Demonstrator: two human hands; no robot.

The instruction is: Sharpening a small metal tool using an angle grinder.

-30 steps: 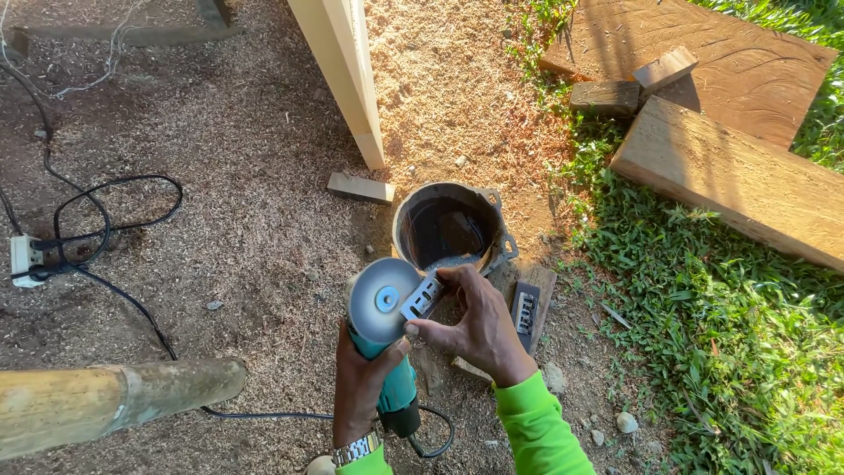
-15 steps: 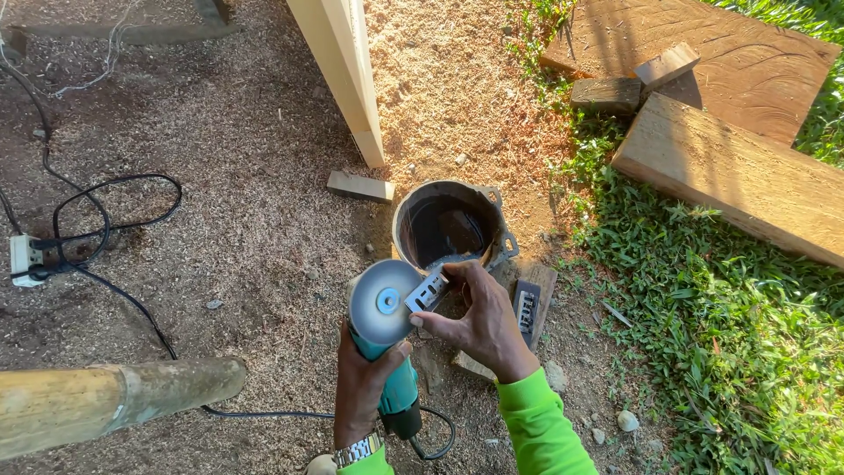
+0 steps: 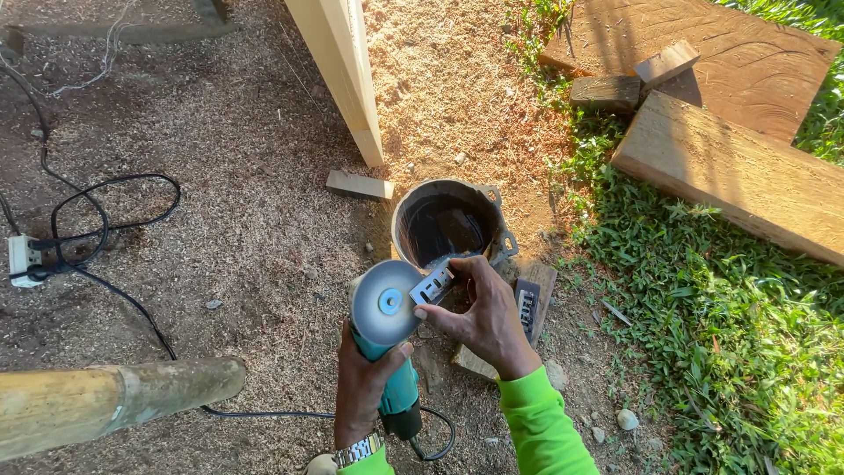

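Fingers [image 3: 440,310] pinch slotted grey plate [image 3: 432,284] against grinder disc [image 3: 384,302].

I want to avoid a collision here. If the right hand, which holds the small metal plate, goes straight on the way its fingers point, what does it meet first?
The right hand points up and left, pressing the metal plate to the grinder disc. So the disc comes first; the bucket sits just beyond, though depth is unclear.

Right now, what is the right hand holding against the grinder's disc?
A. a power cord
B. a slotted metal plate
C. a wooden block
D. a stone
B: the right hand pinches a small slotted metal plate at the edge of the grinder's disc, while the left hand grips the grinder body.
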